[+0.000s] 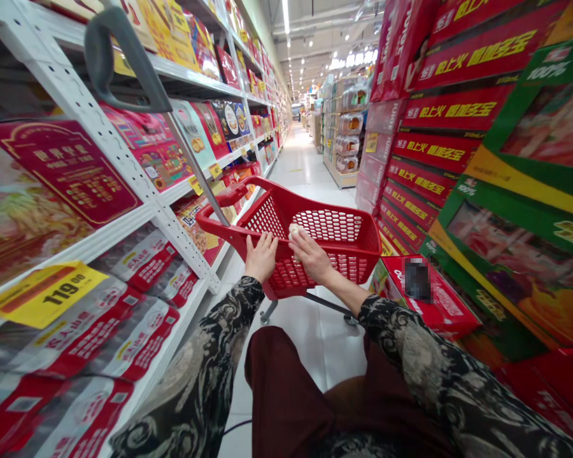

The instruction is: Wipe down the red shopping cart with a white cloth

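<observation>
A red plastic shopping basket cart (332, 213) with perforated walls stands on the floor in front of my knees. My left hand (260, 257) is closed over its near rim, fingers pointing into the basket. My right hand (312, 256) is closed on a crumpled white cloth or tissue (294, 231), at the same near wall a little to the right. Part of the white bundle is hidden beneath my fingers. From the cart's left end a long metal pole rises at a slant to a grey loop handle (124, 60).
White shelving (172, 216) with boxed and packaged goods runs along the left, bearing a yellow price tag (48, 292). Stacked red cartons (430, 149) and green boxes (506, 210) line the right. A low red box (439, 299) stands beside the cart. The tiled aisle (298, 159) stretches ahead.
</observation>
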A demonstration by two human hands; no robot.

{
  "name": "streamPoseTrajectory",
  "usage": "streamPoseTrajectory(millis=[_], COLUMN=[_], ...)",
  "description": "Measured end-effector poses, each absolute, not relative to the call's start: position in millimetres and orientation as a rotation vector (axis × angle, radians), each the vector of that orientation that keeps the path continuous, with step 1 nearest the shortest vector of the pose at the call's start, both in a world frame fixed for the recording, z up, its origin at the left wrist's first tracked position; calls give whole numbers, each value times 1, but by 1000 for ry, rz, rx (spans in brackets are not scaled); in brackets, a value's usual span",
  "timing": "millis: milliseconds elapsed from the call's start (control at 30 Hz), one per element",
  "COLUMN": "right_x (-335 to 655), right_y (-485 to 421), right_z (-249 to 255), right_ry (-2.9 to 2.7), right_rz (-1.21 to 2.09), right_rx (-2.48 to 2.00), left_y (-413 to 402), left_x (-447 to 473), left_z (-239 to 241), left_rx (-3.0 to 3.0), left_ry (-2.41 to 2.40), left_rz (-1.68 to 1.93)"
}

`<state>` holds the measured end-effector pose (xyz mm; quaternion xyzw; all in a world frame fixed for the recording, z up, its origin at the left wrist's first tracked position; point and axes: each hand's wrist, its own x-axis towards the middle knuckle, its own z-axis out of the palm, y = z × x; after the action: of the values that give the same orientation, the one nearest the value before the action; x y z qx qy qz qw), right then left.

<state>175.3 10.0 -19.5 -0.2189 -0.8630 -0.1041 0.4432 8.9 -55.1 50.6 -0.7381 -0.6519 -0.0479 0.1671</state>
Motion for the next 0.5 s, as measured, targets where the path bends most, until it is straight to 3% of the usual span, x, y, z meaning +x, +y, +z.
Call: streamPoseTrajectory(millis=[500], right_x=[224], right_y=[0], right_z=[-65], right_ry=[-2271], right_rz=[-217], right_rx=[-673], left_y=[-48], left_x=[76], left_z=[20], left_rx=[-2237], left_ry=[-1737], left_rz=[-184])
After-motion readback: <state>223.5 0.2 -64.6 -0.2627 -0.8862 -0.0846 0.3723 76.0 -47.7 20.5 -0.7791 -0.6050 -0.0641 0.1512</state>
